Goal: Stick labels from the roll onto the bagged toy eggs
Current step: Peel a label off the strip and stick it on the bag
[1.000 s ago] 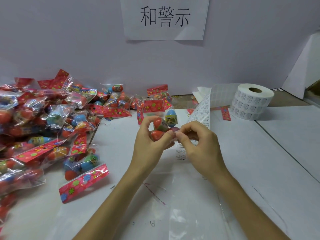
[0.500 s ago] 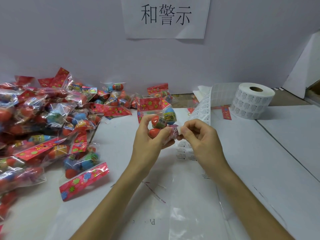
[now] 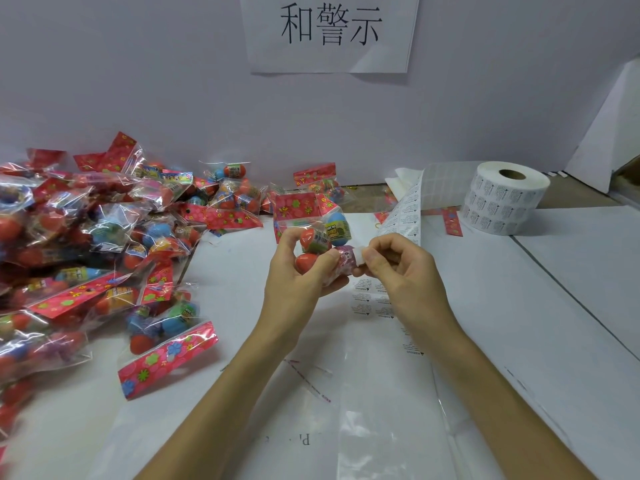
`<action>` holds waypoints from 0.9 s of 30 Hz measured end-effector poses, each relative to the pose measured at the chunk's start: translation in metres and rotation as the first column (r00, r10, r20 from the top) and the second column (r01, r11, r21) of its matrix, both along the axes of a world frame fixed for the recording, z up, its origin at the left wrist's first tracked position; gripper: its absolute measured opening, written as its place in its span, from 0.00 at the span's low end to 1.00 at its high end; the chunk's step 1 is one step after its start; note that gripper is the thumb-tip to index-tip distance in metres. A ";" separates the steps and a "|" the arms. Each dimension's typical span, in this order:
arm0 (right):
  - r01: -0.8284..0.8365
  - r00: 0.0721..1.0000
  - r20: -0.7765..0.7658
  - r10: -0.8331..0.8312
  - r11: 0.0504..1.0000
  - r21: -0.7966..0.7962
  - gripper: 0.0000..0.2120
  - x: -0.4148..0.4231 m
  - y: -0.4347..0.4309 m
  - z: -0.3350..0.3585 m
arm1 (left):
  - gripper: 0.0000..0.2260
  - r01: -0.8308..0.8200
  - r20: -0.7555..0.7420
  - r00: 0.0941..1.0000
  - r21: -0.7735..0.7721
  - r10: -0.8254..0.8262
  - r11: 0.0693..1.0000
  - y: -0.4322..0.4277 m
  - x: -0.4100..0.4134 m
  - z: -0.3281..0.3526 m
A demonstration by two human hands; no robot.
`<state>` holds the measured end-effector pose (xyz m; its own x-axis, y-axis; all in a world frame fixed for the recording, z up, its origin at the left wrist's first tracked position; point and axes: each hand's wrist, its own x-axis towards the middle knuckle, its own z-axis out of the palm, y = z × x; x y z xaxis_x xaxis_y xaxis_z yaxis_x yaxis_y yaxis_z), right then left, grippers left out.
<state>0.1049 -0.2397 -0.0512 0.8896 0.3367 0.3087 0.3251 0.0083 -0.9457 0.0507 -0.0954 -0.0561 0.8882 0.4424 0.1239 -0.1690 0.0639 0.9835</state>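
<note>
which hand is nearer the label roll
Right. The right hand is in front and left of the label roll; the left hand, gripping the bagged eggs, is farther left.

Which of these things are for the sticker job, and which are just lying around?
For the job: bag of toy eggs in the left hand, white label pinched by the right hand, label strip, label roll, pile of bagged eggs.
Just lying about: wall sign, clear plastic sheet, red strip.

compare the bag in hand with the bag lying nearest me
The held bag is upright in the left hand, header up; the table bag lies flat, header nearest. The right hand pinches a label at the held bag; the table bag is unheld. Both are clear, with red headers.
</note>
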 end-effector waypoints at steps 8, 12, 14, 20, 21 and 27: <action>-0.051 0.984 -0.156 0.088 0.973 0.225 0.12 0.001 -0.003 0.008 | 0.08 0.029 -0.002 1.000 -0.168 -0.030 0.985 0.004 -0.002 0.004; 0.079 0.996 -0.042 -0.073 0.982 0.172 0.08 0.000 -0.001 0.004 | 0.12 0.147 0.038 0.989 -0.257 -0.142 0.955 0.005 -0.003 0.004; 0.127 0.992 -0.011 -0.127 0.981 0.144 0.07 -0.001 0.002 0.002 | 0.14 0.200 0.047 0.980 -0.262 -0.195 0.944 0.003 -0.003 0.004; 0.143 0.980 0.125 -0.155 0.984 0.102 0.06 -0.004 0.000 0.004 | 0.18 0.269 0.054 0.963 -0.292 -0.265 0.918 -0.002 -0.003 0.005; 0.144 0.979 0.134 -0.155 0.985 0.092 0.05 -0.004 0.000 0.004 | 0.18 0.269 0.051 0.963 -0.288 -0.266 0.919 -0.003 -0.003 0.005; 0.147 0.978 0.140 -0.155 0.987 0.067 0.05 -0.004 0.000 0.005 | 0.21 0.262 0.041 0.964 -0.279 -0.261 0.924 -0.004 -0.005 0.005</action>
